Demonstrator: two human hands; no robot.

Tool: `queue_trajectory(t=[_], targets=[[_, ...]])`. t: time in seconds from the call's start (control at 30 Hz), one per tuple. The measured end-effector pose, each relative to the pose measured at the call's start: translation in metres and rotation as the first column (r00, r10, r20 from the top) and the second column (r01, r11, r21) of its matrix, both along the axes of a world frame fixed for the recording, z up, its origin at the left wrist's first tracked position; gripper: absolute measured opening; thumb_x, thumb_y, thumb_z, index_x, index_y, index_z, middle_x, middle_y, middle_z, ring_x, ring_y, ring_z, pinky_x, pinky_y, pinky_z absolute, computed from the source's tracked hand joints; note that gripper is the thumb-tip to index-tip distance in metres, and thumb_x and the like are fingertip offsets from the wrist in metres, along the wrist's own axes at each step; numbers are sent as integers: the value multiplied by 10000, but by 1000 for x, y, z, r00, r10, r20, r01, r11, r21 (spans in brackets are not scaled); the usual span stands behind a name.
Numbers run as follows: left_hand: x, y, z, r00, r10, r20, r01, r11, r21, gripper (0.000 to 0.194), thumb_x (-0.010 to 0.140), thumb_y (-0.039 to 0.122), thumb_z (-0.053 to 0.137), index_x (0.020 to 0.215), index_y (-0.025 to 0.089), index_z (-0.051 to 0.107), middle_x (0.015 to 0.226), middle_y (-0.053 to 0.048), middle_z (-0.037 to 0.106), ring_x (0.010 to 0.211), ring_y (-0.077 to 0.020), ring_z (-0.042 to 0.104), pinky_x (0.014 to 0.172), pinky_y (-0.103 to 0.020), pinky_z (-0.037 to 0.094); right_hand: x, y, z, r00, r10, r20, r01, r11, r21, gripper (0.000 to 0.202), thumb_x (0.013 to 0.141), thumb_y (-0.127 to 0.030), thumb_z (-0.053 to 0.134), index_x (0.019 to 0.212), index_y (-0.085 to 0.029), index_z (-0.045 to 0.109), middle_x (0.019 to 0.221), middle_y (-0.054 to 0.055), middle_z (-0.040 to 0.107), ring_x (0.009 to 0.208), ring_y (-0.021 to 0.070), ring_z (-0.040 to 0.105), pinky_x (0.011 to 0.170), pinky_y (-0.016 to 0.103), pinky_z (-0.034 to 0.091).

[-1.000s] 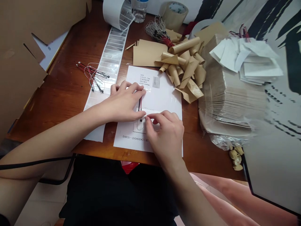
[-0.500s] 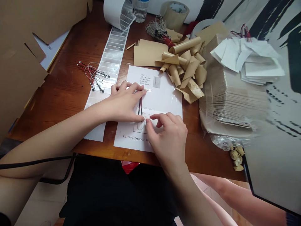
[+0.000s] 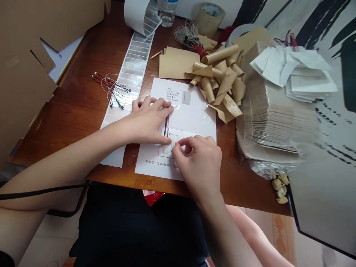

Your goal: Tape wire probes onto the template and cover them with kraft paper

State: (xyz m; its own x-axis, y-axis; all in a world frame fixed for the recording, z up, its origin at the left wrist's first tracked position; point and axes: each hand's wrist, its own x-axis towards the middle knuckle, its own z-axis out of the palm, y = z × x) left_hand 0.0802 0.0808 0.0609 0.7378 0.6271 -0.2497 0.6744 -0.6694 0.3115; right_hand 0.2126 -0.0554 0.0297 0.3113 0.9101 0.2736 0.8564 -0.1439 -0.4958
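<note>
A printed white sheet (image 3: pixel 194 116) lies on the wooden table under both my hands. My left hand (image 3: pixel 150 120) rests on it with fingers spread, the fingertips near the top of a red and black wire pair (image 3: pixel 166 126) and the thumb beside an outlined rectangle (image 3: pixel 164 152). A looped line shows inside that rectangle. My right hand (image 3: pixel 198 159) is over the sheet's lower right, thumb and index fingertip pinched together at the rectangle's right side. Whatever is between those fingertips, if anything, is too small to make out.
Left of the sheet runs a strip of clear labels (image 3: pixel 133 63) with loose wires (image 3: pixel 112 89) on it. Curled brown paper pieces (image 3: pixel 222 81) lie behind right, near a bagged stack of cards (image 3: pixel 267 115). A cardboard box (image 3: pixel 36 48) stands left; a tape roll (image 3: pixel 210 18) is at the back.
My right thumb and index finger have closed from a small gap into a pinch. My left hand stays in place. The whole view has shifted slightly.
</note>
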Motion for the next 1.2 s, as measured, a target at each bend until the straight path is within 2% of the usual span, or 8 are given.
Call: queue_trajectory(t=[0.13,0.3,0.53,0.73,0.9,1.07,1.2], targets=[[0,0,-1,1000,4,-2,-4,1000,0,916,753,610,665,1551,207,465,1672,-134,350,1454,-445,286,1124,-581,272,-1,-3,1,1000,17,-6,-16,999,33,160,850,-180,643,693,-206,625,637,-14,586,699,185,502,695,338,311],[1,-1,0,1000,15,3,-15,1000,-16,907,744,611,667,1547,238,468,1667,-114,358,1457,-450,275,1145,-593,244,-1,-13,0,994,107,-3,-106,989,105,159,891,-181,613,734,-210,613,641,-29,545,696,172,508,681,331,319],[1,-1,1,1000,13,-11,-13,1000,-17,910,746,611,658,1544,219,466,1666,-115,353,1462,-439,273,1142,-586,260,1,-21,-2,974,204,-100,-187,969,159,151,911,-156,622,774,-217,603,648,-41,526,693,160,508,673,331,363],[1,0,1,1000,8,-19,-8,1000,-16,909,752,619,651,1550,227,461,1675,-113,342,1468,-449,265,1136,-580,266,3,-22,-2,945,242,-220,-200,960,197,132,924,-154,565,821,-236,554,790,-2,631,786,192,567,731,370,418],[0,0,1,1000,1,-17,-1,1000,-14,927,758,635,636,1567,226,441,1685,-117,328,1476,-447,255,1146,-584,254,5,-22,-3,933,261,-247,-223,960,172,106,955,-170,546,881,-243,563,981,16,745,966,221,650,833,400,433],[0,0,0,1000,0,-11,0,1000,-8,931,753,632,635,1571,232,439,1683,-117,334,1469,-451,266,1149,-588,249,6,-22,-4,957,251,-148,-228,961,159,109,972,-153,550,927,-245,587,892,4,730,903,212,645,812,387,419],[0,0,0,1000,0,1,0,1000,-14,932,752,628,648,1570,232,442,1675,-120,341,1463,-455,268,1162,-597,225,7,-23,-5,958,224,-181,-205,971,121,85,974,-179,561,925,-246,585,903,16,728,870,210,657,792,379,443]])
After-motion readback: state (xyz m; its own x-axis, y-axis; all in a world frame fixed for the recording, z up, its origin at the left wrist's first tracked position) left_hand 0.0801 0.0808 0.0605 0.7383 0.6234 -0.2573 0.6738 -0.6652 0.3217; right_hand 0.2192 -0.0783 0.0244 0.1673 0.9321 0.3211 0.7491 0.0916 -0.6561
